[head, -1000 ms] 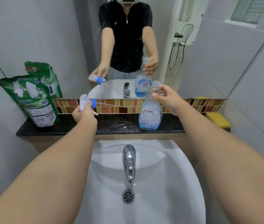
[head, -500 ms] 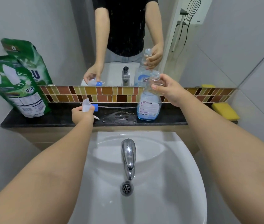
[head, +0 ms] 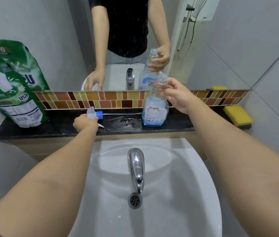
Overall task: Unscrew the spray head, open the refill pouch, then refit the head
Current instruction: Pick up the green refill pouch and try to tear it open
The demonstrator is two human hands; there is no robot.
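A clear spray bottle [head: 155,110] with a little blue liquid stands on the black ledge [head: 60,127], its neck uncapped. My right hand [head: 179,94] grips the bottle's neck. The white spray head [head: 93,113] with a blue collar and long dip tube lies low over the ledge left of the bottle. My left hand [head: 85,123] holds it by the trigger end. A green refill pouch [head: 12,100] leans against the wall at the far left of the ledge.
A white sink [head: 169,194] with a chrome tap [head: 136,168] sits below the ledge. A yellow sponge [head: 237,115] lies at the ledge's right end. Water is spilled on the ledge by the bottle. A mirror above reflects the scene.
My left hand has lowered the spray head from mid-air down to the ledge. My right hand has stayed on the bottle's neck. The camera has tilted down.
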